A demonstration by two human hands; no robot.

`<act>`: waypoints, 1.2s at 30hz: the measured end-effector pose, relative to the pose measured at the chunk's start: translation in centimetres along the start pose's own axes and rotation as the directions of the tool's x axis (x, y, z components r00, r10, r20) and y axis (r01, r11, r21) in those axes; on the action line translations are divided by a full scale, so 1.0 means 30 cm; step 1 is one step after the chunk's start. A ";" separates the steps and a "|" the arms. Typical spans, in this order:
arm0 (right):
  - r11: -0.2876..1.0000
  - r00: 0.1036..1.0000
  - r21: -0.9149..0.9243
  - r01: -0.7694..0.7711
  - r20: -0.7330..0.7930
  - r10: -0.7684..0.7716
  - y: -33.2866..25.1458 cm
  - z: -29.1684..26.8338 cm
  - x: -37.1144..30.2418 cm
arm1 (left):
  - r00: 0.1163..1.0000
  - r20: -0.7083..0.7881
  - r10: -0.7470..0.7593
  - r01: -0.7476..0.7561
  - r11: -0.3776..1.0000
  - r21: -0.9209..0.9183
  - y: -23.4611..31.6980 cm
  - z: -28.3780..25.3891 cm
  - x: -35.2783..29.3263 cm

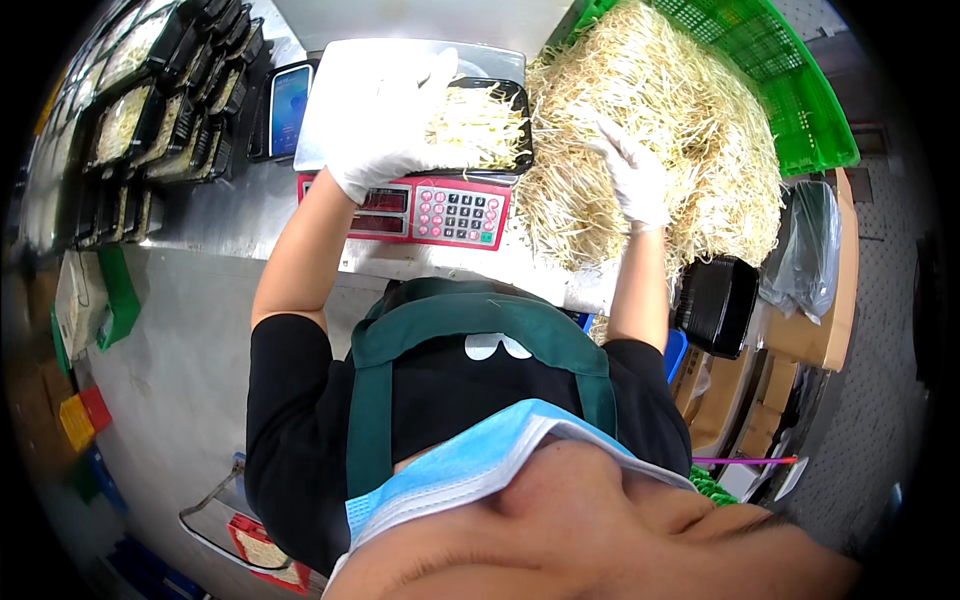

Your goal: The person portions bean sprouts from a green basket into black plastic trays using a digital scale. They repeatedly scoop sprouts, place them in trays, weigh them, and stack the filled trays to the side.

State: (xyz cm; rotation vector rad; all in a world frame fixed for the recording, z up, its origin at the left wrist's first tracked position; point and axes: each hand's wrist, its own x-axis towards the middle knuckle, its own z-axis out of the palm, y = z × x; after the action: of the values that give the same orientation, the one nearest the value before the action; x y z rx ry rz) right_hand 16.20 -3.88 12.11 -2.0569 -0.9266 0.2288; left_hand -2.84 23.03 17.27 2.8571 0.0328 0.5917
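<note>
A black plastic tray (524, 118) heaped with bean sprouts (480, 128) rests on the plate of a red-fronted digital scale (400, 212). My left hand (395, 125), in a white glove, lies over the tray's left side with fingers and thumb apart; glare blurs its outline and hides that end of the tray. To the right, my gloved right hand (636, 180) touches a large pile of loose bean sprouts (700, 130), its fingers stretched out and nothing visible held in them.
Stacks of filled black trays (125, 125) stand at the left, beside a phone (290, 105). A green crate (815, 125) backs the sprout pile. Black empty trays (718, 300) and a clear plastic bag (808, 245) sit at the right, near a cardboard box (840, 280).
</note>
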 end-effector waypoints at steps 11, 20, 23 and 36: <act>0.953 0.957 0.089 0.288 -0.010 -0.289 -0.169 0.074 -0.094 | 0.887 -0.024 -0.460 0.246 0.515 -0.821 -0.243 -0.027 -0.227; 0.840 0.855 -0.270 0.470 0.374 -0.358 -0.371 0.281 0.176 | 0.995 0.068 -0.075 0.081 0.993 -0.090 -0.014 0.114 -0.035; 0.789 0.770 -0.291 0.542 0.548 -0.326 -0.381 0.210 0.232 | 0.998 0.066 -0.006 0.016 0.988 -0.152 -0.034 0.076 -0.014; 0.516 0.974 -0.829 0.214 0.222 -0.047 -0.249 0.278 1.331 | 0.996 0.086 0.004 0.013 0.980 -0.197 -0.038 0.019 0.032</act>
State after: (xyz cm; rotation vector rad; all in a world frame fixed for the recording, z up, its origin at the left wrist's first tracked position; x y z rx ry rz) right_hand 36.69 31.49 19.11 -2.8777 -1.5122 -0.2026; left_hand -1.70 24.08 16.88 2.6847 -0.0316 0.4429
